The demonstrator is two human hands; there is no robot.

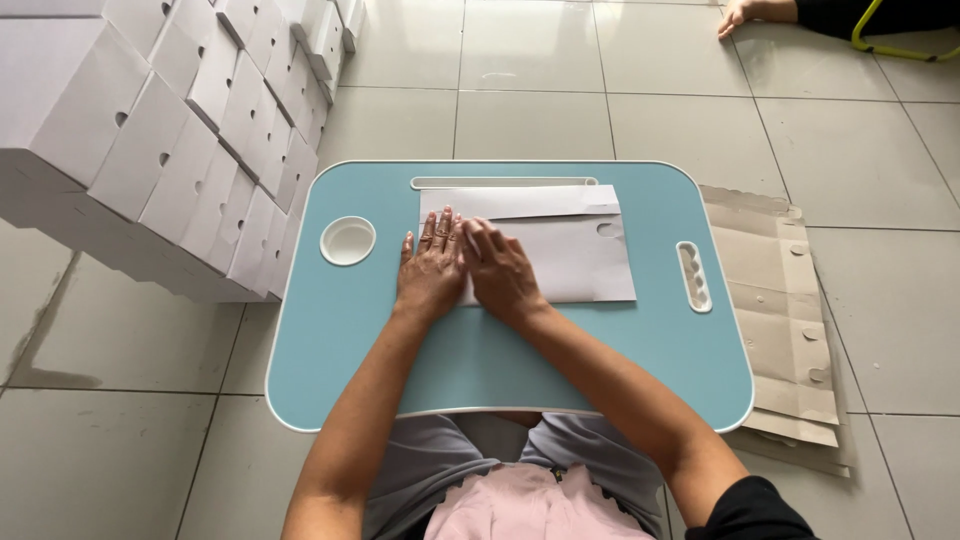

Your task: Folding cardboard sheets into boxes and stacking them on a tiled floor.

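L hand (431, 264) & R hand (499, 270) lie flat, fingers spread, side by side, pressing on the left part of a white folded card sheet (560, 245); neither grips it. Sheet sits mid blue bench (500, 360), round cup recess (347, 241) to its left. Stack of white boxes (170, 140) on floor far left, flat brown card blanks (780, 310) at right.

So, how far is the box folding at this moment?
Done: many folded white boxes stand stacked at the left. In hand: the left hand and right hand press flat on one white cardboard sheet on the blue lap table. Left: a pile of flat sheets lies on the floor at the right.
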